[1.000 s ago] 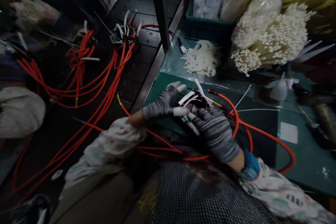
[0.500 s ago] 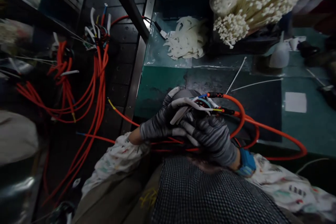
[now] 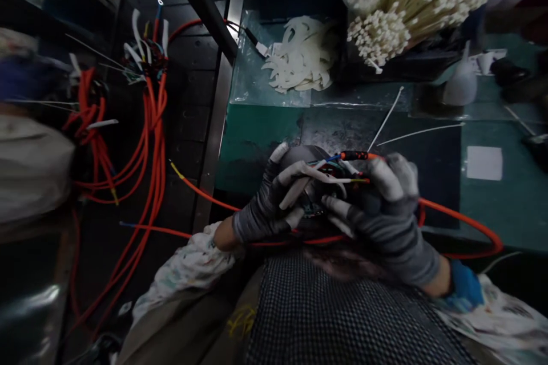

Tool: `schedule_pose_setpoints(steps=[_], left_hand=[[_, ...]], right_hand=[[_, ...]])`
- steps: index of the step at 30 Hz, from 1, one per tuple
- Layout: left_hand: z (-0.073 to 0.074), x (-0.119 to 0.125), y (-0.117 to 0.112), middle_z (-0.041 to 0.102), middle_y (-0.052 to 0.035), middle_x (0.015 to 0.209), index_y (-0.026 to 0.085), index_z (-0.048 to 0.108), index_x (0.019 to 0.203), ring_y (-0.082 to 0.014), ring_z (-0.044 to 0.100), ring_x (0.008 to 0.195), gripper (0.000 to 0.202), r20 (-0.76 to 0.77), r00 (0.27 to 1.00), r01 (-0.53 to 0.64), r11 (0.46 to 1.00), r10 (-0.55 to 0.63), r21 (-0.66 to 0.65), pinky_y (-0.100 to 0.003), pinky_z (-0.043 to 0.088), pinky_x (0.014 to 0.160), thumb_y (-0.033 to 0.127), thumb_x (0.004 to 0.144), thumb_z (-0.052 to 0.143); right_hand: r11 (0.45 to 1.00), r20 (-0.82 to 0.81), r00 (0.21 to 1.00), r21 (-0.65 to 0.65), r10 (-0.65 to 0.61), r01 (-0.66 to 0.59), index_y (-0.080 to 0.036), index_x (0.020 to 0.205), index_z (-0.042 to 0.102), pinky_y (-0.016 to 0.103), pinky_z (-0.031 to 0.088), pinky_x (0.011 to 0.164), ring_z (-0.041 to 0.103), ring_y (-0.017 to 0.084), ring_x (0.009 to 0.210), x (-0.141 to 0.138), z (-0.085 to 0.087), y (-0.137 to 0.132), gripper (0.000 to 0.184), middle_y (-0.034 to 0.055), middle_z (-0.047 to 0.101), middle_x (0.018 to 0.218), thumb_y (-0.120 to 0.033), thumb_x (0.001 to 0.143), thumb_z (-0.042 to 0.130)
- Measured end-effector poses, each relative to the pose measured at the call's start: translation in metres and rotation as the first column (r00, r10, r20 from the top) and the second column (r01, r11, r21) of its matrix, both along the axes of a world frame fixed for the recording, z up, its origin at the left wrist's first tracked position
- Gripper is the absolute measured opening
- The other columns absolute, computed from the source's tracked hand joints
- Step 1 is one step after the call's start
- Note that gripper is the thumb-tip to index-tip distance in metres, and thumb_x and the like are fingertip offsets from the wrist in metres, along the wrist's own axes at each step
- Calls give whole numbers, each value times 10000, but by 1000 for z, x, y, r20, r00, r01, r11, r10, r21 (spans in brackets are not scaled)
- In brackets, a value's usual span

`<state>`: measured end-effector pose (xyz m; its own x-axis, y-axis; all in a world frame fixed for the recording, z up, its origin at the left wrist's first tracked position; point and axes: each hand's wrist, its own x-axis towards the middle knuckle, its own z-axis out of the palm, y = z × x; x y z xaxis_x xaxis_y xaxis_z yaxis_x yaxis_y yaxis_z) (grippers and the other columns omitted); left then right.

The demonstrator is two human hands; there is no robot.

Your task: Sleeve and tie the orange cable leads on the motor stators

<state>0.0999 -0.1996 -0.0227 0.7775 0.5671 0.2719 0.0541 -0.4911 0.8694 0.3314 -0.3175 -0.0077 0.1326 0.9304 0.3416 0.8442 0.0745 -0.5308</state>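
My left hand [image 3: 268, 205], in a grey striped glove with pale fingertips, is closed around the left side of a dark round part [image 3: 302, 154]. White sleeves [image 3: 305, 171] and thin blue and yellow-green wire ends come out of its top. At its right side, my right hand [image 3: 385, 211], in a matching glove, has its upper fingers bent over the orange cables [image 3: 464, 215]. Those cables run from the part under the fingers and loop off to the right. Its lower fingers lie near the part's front edge. The exact finger contact on the cables is partly hidden.
Pale curved strips [image 3: 299, 57] lie on a plastic bag at the back. Beside them stands a bundle of white-tipped ties [image 3: 385, 28], with two loose ties in front. Orange cable bundles [image 3: 154, 120] hang at left, near another person's sleeve [image 3: 32, 165]. A white bottle [image 3: 461, 85] stands at right.
My right hand has moved right from the round part onto the orange cables, its upper fingers lifting. My left hand stays on the part. The other person's sleeve reaches further in at left.
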Motion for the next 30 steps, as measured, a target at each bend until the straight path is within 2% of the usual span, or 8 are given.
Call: schedule_pose_setpoints(steps=[3,6,12,15,18,21,25,30], left_hand=[[7,8,-6,404,-71,1748,323,131,1763,-345,-37,1720,940,-24,1000,5,984,0,178,-694,147,1393,144,971,606],[12,13,-10,401,-89,1747,283,91,1769,-315,-52,1721,927,-47,999,16,959,-2,283,-656,133,1407,120,988,562],[11,12,-10,519,-98,1663,312,121,1763,-344,-37,1714,977,-31,999,43,956,-36,289,-686,156,1391,67,966,631],[11,11,-7,419,-88,1733,347,103,1760,-366,-9,1713,952,-38,998,52,958,-42,283,-719,181,1374,105,986,602],[10,12,-6,324,-68,1776,387,122,1754,-399,71,1710,950,-6,999,32,958,-31,286,-731,235,1357,161,977,620],[7,13,-7,388,-61,1742,400,126,1752,-381,89,1713,949,18,1000,14,958,-20,287,-718,265,1358,149,973,606],[3,14,-12,347,-80,1772,367,129,1757,-376,80,1716,917,55,998,-26,968,13,250,-724,276,1351,161,992,590],[1,13,-12,434,-33,1729,429,222,1729,-402,155,1702,929,78,997,-6,977,-11,213,-746,247,1356,155,958,661]], right_hand=[[998,10,999,55,-33,32,-294,1684,335,710,465,1156,616,416,1342,4,-7,15,764,155,637,1441,-624,1046,596],[1000,-3,1000,29,9,-9,-281,1664,386,670,509,1129,643,404,1318,8,-18,23,790,157,625,1478,-685,1018,593],[998,-57,996,7,63,-62,-290,1677,344,680,518,1123,601,421,1355,11,-23,17,859,170,581,1502,-752,994,586],[1000,-15,1000,-2,21,-21,-327,1693,300,655,512,1133,600,416,1341,9,-18,16,847,159,588,1491,-745,1005,567],[996,-30,996,-13,84,-84,-323,1681,318,628,556,1084,620,414,1306,11,-15,18,837,165,596,1468,-737,1002,580],[994,-59,992,-15,110,-111,-299,1667,347,646,576,1048,639,419,1283,12,-15,18,815,176,599,1442,-743,1014,547],[999,0,999,6,38,-38,-263,1694,318,701,546,1053,625,451,1296,4,-15,13,817,204,602,1455,-708,1038,513],[999,17,999,17,37,-37,-293,1702,314,674,552,1064,614,434,1321,2,-21,9,801,185,594,1482,-680,1039,542]])
